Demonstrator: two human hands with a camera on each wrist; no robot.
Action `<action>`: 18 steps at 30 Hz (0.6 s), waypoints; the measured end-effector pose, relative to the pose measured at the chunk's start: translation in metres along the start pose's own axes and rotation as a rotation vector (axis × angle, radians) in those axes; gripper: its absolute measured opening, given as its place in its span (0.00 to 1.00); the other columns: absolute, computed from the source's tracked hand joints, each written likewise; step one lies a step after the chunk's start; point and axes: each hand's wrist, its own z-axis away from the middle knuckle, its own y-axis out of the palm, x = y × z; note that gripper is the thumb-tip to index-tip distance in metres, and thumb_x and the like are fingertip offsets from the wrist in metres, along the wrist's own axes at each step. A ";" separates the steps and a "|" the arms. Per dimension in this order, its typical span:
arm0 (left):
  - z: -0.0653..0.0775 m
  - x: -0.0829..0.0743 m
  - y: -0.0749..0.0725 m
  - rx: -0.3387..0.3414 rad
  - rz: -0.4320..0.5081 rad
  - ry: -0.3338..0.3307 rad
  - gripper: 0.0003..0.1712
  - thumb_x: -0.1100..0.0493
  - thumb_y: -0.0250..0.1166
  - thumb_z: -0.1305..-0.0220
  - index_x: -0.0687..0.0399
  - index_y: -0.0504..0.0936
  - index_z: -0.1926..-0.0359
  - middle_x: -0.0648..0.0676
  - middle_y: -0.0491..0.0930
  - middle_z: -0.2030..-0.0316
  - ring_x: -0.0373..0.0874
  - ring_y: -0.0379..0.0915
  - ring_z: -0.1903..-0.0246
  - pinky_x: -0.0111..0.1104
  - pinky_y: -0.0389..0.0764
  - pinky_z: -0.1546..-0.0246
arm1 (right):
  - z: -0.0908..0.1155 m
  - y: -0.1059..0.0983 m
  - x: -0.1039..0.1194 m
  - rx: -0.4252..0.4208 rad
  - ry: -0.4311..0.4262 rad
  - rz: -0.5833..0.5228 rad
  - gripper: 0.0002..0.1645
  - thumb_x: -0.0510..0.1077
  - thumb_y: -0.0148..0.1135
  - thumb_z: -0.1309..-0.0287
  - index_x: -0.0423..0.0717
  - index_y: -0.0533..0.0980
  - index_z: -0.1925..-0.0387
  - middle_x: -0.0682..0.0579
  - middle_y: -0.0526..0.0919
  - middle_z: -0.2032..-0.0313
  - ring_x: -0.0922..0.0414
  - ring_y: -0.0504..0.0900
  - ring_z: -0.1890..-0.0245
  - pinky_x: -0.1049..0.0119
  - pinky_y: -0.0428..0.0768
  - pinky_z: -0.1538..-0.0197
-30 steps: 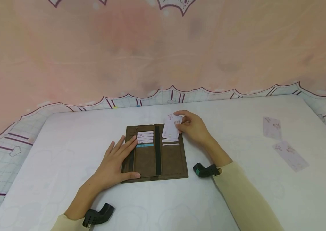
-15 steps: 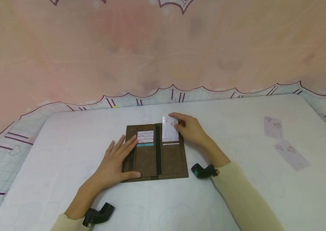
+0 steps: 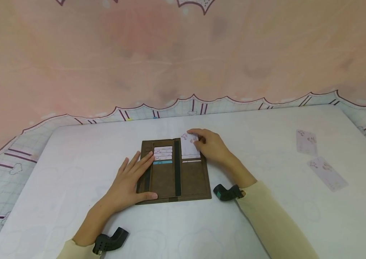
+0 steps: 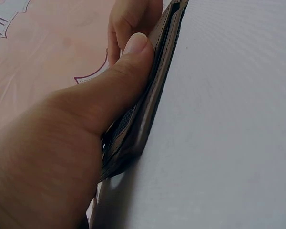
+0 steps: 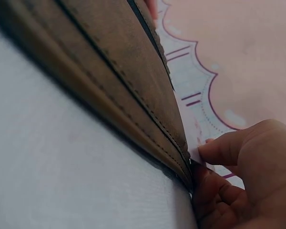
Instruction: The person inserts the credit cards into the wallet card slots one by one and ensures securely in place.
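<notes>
A brown wallet (image 3: 161, 180) lies unfolded on the white table, its left side holding several cards (image 3: 163, 154) in slots, one of them blue-edged. My left hand (image 3: 122, 190) rests flat with spread fingers on the wallet's left edge; its thumb lies along the lower border, also plain in the left wrist view. At the upper right slots, my right hand (image 3: 213, 145) pinches a white card (image 3: 188, 145) with a pink print. The card's lower end sits at the slot, while most of it sticks out above. In the right wrist view the thumb (image 5: 224, 148) presses on this card.
Two more printed cards, an upper card (image 3: 306, 142) and a lower card (image 3: 327, 174), lie on the right of the white table (image 3: 267, 129). A patterned cloth (image 3: 183, 61) covers the area behind. Each wrist wears a black camera.
The card in my right hand has gone from tilted to straight and shifted slightly left and down towards the slot. My left hand has stayed in place on the wallet.
</notes>
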 end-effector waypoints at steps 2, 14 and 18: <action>0.000 0.000 0.000 0.001 0.000 0.000 0.61 0.32 0.71 0.56 0.47 0.53 0.25 0.50 0.50 0.27 0.56 0.34 0.28 0.56 0.33 0.33 | 0.001 0.000 -0.002 -0.005 0.005 -0.006 0.22 0.39 0.57 0.37 0.51 0.75 0.41 0.49 0.75 0.66 0.54 0.71 0.66 0.63 0.70 0.65; 0.000 0.000 0.001 0.001 -0.005 -0.001 0.61 0.32 0.71 0.56 0.47 0.53 0.25 0.51 0.51 0.27 0.56 0.34 0.28 0.55 0.32 0.32 | 0.001 0.001 -0.003 0.007 0.020 -0.043 0.19 0.38 0.58 0.38 0.51 0.78 0.46 0.50 0.75 0.70 0.55 0.71 0.70 0.64 0.70 0.68; 0.000 0.000 0.000 0.004 -0.001 -0.007 0.61 0.33 0.71 0.56 0.47 0.53 0.25 0.51 0.51 0.27 0.56 0.34 0.28 0.55 0.32 0.32 | 0.001 0.001 -0.004 0.010 0.018 -0.046 0.18 0.39 0.59 0.38 0.51 0.79 0.47 0.51 0.75 0.70 0.55 0.71 0.69 0.64 0.70 0.67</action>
